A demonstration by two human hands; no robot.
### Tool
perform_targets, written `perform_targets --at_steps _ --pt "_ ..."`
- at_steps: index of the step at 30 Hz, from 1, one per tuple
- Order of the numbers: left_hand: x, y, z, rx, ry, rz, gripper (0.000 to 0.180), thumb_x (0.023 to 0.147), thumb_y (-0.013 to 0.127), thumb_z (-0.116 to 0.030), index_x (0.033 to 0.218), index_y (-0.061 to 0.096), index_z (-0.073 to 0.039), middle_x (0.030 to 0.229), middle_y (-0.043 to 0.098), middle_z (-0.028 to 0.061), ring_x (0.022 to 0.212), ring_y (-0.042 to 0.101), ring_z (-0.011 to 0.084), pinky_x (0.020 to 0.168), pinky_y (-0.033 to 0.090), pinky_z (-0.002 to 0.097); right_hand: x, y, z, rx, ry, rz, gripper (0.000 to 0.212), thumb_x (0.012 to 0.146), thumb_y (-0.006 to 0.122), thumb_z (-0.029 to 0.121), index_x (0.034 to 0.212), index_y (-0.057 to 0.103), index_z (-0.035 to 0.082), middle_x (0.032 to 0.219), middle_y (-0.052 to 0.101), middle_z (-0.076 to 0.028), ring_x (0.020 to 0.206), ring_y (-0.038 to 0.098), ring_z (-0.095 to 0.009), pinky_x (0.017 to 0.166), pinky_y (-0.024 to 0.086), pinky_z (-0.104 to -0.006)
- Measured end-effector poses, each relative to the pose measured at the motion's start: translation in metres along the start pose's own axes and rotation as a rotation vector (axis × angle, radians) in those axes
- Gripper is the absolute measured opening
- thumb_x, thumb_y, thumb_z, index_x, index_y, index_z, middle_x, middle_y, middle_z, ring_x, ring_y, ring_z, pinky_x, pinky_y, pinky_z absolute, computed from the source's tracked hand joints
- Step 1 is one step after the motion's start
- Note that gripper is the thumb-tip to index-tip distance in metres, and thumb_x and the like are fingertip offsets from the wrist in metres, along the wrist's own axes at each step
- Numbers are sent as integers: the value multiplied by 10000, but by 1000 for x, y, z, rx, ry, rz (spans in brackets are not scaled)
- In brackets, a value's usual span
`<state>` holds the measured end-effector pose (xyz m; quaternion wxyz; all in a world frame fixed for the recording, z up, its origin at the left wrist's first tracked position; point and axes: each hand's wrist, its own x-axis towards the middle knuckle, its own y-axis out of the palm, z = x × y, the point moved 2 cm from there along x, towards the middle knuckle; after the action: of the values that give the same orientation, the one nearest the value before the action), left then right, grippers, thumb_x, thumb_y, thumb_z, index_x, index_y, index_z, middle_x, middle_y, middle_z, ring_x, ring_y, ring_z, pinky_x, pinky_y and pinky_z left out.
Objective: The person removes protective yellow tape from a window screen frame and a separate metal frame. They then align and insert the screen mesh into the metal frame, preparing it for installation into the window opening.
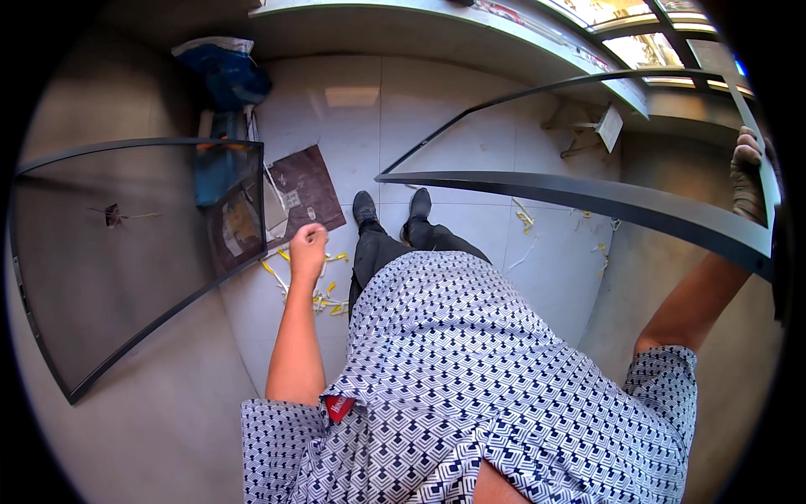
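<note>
At far right, my right hand [745, 172] is wrapped round the end bar of a large dark frame [554, 185]. Its long bars reach away from me to a pointed-looking corner near my shoes, and the floor shows through it. My left hand [309, 244] hangs in front of my left side with fingers curled in, and I see nothing in them. Just left of it, apart from the hand, is the near edge of a dark-framed mesh screen [126, 252]. A small dark patch [112, 216] with thin strands shows at the middle of the mesh.
Yellow and white strips [332, 301] litter the tiled floor beside my feet. A brown sheet [309, 189] lies ahead on the left, with a blue bag [222, 74] beyond it. A small stool [598, 130] stands behind the large frame, below a long white ledge [403, 18].
</note>
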<state>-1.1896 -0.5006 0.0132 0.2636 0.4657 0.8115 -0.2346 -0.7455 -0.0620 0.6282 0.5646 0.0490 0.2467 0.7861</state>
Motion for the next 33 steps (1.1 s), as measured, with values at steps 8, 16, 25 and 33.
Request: perform_targets --at_steps 8,16,25,33 --pt "-22 121 -167 391 671 209 912 836 809 -407 1534 386 1 1491 483 253 1380 480 379 1168 386 445 -10 18 5 178 -84 -41 47 962 500 -18 931 467 -28 773 432 -72 679 487 -190 653 548 -337" --pt "-27 169 -236 331 1156 85 656 815 851 -335 1323 568 -32 1273 624 193 1208 593 357 1044 473 436 -48 64 12 -1592 -1218 -213 336 999 605 286 924 626 -41 837 697 -153 729 697 -297 637 587 -390" --pt "-30 158 -254 -86 1078 5 258 814 852 -141 760 614 -58 618 586 94 543 573 193 555 476 309 -51 112 19 -298 -1012 -371 466 1016 609 252 1392 521 -9 1358 598 -186 1210 599 -334 1002 522 -464" --pt "-61 80 -334 -284 1060 -29 355 930 778 -175 649 586 -72 626 482 -93 622 413 18 543 345 231 -65 153 -48 -342 -1178 -270 540 1015 632 287 1414 501 -53 1347 615 -222 1241 632 -314 974 572 -376"
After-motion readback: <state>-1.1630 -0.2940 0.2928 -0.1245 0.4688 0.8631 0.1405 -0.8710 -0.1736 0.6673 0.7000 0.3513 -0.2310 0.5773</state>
